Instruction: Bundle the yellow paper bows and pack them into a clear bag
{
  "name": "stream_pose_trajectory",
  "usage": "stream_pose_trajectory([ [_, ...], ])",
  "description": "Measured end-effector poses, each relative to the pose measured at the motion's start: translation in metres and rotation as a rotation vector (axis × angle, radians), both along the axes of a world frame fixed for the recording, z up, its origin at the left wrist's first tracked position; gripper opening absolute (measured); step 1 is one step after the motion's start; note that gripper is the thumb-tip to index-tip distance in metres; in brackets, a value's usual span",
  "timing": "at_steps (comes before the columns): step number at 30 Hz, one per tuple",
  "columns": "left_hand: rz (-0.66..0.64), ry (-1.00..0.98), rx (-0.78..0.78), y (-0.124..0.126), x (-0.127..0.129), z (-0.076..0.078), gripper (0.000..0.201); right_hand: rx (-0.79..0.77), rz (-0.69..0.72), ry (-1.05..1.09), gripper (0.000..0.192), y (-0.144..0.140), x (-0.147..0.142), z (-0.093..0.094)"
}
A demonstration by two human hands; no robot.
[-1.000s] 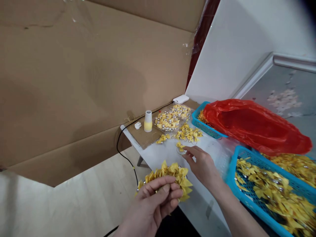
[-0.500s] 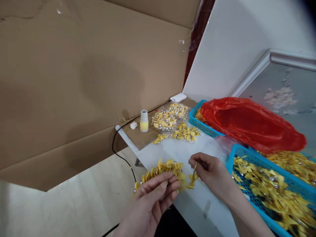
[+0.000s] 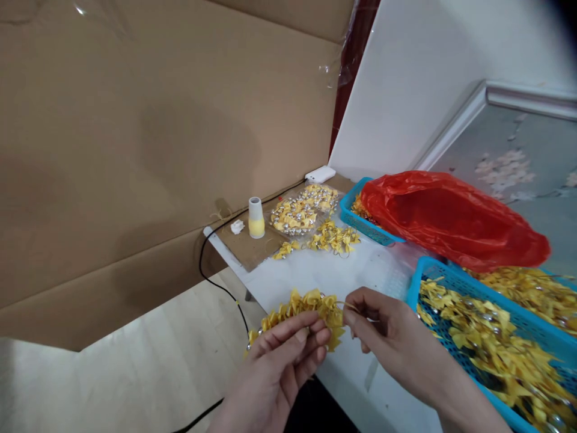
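The left hand (image 3: 279, 367) is curled palm-up at the near edge of the white table (image 3: 315, 276), its fingers (image 3: 293, 337) folded over the lower end of a strung cluster of small yellow fabric bows (image 3: 300, 307) — a narrow, closed grip, with the bows fanning out above the fingertips. The cluster sits between the two hands, just over the table's front corner. The right hand (image 3: 387, 337) comes in from the right, thumb and forefinger pinched together right at the cluster's right end; a thin pale strand shows at the pinch, though what exactly lies between the fingertips is too small to tell. The other fingers of that hand are loosely bent beneath it.

Just to the right of the right hand stands a blue plastic mesh basket (image 3: 417, 279) heaped with more yellow bows. Behind it lies a crumpled red plastic bag (image 3: 451, 219), draped over a second blue basket (image 3: 356, 219). Farther back on the table lie a loose pile of yellow bows (image 3: 333, 237), a clear tray of yellow-and-silver pieces (image 3: 302, 210) and a white-and-yellow thread cone (image 3: 256, 218) standing upright on a cardboard sheet — all well apart from the hands.
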State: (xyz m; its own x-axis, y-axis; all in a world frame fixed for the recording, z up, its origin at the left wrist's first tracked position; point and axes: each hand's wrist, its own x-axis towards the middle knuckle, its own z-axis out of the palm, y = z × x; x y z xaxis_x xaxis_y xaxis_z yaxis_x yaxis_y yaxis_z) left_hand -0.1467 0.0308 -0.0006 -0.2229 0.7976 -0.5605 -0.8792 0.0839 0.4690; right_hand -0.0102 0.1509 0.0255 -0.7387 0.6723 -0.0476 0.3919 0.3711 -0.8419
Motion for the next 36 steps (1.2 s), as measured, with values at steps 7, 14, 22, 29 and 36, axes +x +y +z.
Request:
stream_pose_trajectory([
  [7, -0.013, -0.008, 0.037, 0.0, 0.003, -0.001, 0.019, 0.129, 0.002, 0.023, 0.017, -0.011, 0.002, -0.008],
  [14, -0.003, 0.019, 0.054, -0.001, 0.005, -0.006, 0.023, 0.468, 0.097, 0.134, 0.022, -0.043, -0.005, -0.035],
  [22, -0.028, 0.036, 0.036, -0.002, 0.002, -0.014, 0.029, 0.528, 0.172, 0.023, 0.03, -0.05, -0.006, -0.05],
  [29, -0.082, 0.059, 0.038, -0.003, 0.002, -0.008, 0.031, 0.153, 0.003, -0.031, 0.028, -0.061, -0.011, -0.049],
  [36, -0.014, 0.001, 0.102, -0.008, -0.001, -0.013, 0.022, -0.089, 0.06, 0.038, 0.027, -0.054, -0.011, -0.031],
])
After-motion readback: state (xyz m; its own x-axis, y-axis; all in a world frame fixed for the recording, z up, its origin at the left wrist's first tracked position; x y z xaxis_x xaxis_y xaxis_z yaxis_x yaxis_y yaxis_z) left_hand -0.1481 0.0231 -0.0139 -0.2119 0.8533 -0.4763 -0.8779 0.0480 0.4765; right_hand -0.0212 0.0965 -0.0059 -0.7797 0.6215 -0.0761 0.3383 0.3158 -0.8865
